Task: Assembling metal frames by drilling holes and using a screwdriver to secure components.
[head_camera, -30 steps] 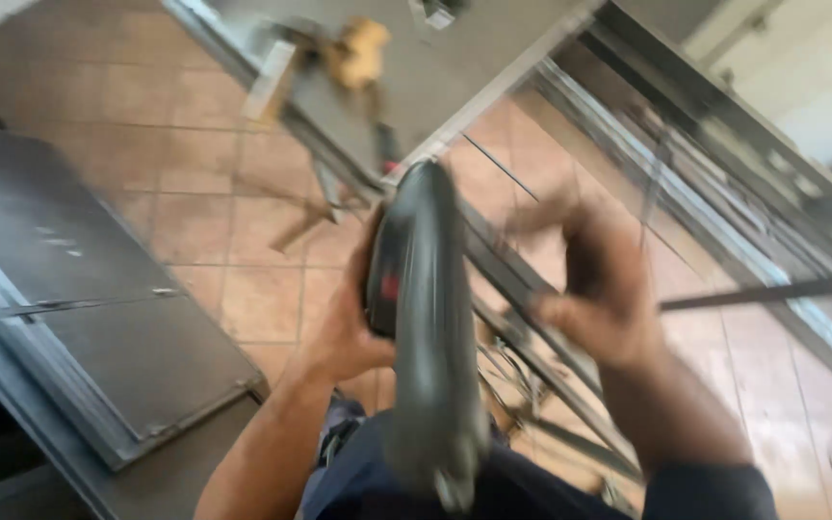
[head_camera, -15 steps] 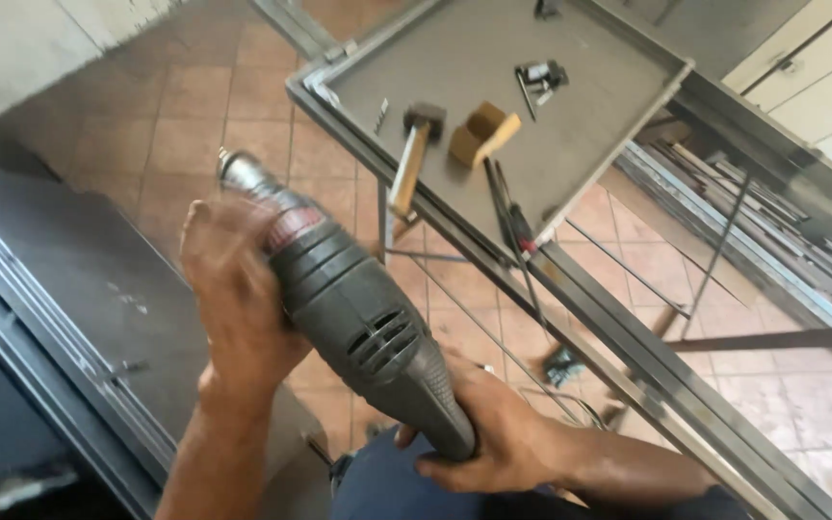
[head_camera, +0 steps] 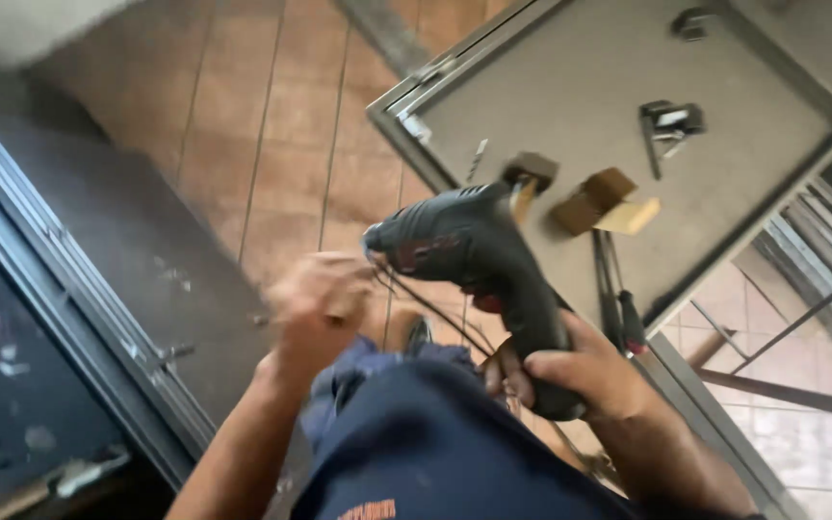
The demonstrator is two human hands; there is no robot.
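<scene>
tiled floor [head_camera: 272, 125] — right hand [head_camera: 585, 371] gripping drill [head_camera: 479, 260]

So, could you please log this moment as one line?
right hand: grips drill handle | left hand: blurred, at drill's nose | behind: metal tray with wood block

floor: terracotta tiles [head_camera: 272, 125] | grey metal panel [head_camera: 628, 106] right | dark framed panel [head_camera: 98, 279] left

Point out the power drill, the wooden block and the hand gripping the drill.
power drill [head_camera: 464, 246], head view, on its dark body.
wooden block [head_camera: 601, 200], head view, on its top face.
right hand [head_camera: 585, 371], head view, on its knuckles.
</scene>
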